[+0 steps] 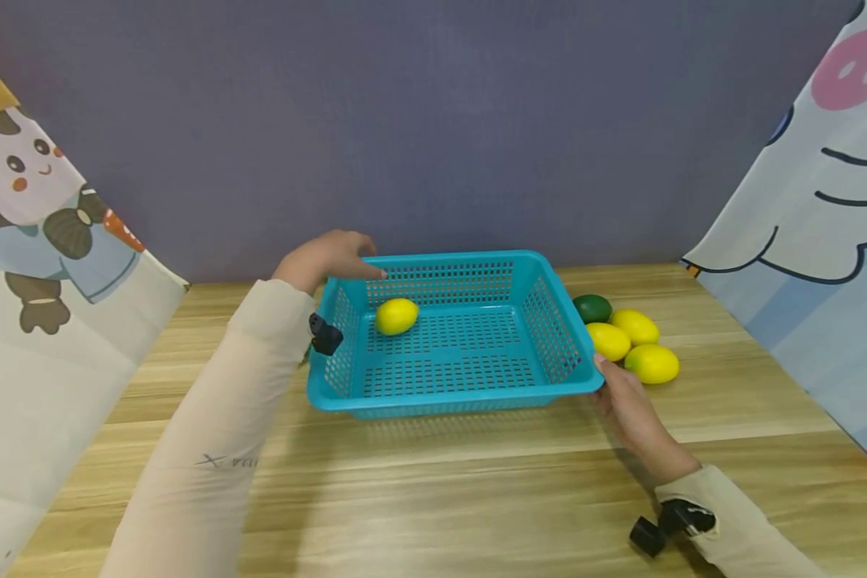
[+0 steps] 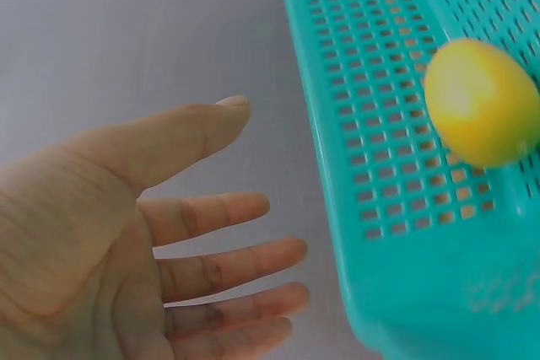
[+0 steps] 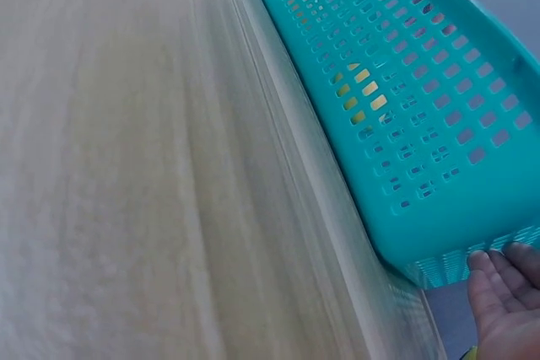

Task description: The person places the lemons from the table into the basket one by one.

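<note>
A turquoise plastic basket [image 1: 441, 399] with slotted walls sits on the table, one yellow lemon [image 1: 397, 316] lying inside near its left end. My left hand [image 1: 332, 255] is by the basket's far left corner, thumb and fingers spread. In the left wrist view, a gap shows between those fingers [image 2: 232, 260] and the basket rim, and nothing is held. At the near right corner my right hand [image 1: 636, 417] holds the basket, thumb at the rim. The right wrist view shows its fingertips [image 3: 506, 263] against the basket's end wall; part of this hand is out of frame.
Right of the basket lie three more lemons [image 1: 652, 364] and a dark green rounded fruit [image 1: 592, 308], grouped close together. A grey-purple wall [image 1: 433, 128] rises behind the wood-grain table [image 1: 433, 498]. Cartoon-printed sheets [image 1: 824, 225] hang at both sides.
</note>
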Demonstrator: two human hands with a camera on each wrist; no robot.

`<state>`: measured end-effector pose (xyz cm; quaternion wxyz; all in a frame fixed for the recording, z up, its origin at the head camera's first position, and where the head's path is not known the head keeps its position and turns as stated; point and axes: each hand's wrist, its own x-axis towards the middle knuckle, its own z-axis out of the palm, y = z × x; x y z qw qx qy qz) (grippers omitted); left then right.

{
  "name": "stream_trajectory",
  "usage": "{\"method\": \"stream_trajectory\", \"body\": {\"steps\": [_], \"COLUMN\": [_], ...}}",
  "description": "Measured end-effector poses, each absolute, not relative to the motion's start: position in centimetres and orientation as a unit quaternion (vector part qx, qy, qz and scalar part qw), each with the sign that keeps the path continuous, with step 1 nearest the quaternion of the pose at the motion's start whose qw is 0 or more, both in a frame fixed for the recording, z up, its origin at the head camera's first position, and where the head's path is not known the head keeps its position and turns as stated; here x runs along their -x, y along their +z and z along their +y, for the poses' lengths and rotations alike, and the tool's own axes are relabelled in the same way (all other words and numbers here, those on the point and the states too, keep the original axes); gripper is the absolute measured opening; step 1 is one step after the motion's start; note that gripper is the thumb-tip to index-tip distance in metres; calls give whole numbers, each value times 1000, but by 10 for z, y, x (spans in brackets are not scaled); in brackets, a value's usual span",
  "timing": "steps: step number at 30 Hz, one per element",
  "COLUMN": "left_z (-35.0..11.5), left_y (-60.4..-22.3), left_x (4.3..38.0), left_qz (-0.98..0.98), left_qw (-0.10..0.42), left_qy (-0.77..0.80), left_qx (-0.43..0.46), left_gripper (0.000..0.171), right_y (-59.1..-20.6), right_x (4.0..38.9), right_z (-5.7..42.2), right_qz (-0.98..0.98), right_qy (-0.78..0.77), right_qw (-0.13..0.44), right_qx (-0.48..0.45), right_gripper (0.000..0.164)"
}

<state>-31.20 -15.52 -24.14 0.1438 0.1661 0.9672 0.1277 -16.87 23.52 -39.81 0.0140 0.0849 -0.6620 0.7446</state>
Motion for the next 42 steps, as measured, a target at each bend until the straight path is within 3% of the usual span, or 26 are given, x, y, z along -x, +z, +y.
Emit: {"method": "stream_trajectory", "body": {"steps": [25, 42], "left_z": [-235, -280], "left_y": [-262, -297], "left_x": [302, 302], "left_qz": [980, 980], "left_qw": [85, 103], "left_qy": [125, 137], "left_qx": [-132, -99], "left_gripper": [52, 52], "right_y": [-397, -397], "right_x": [169, 170], "right_z": [237, 238], "right_qz": [-670, -676], "right_qy": [737, 731], "right_qw": [6, 4], "right_qx": [-87, -97], "right_gripper": [32, 34]}}
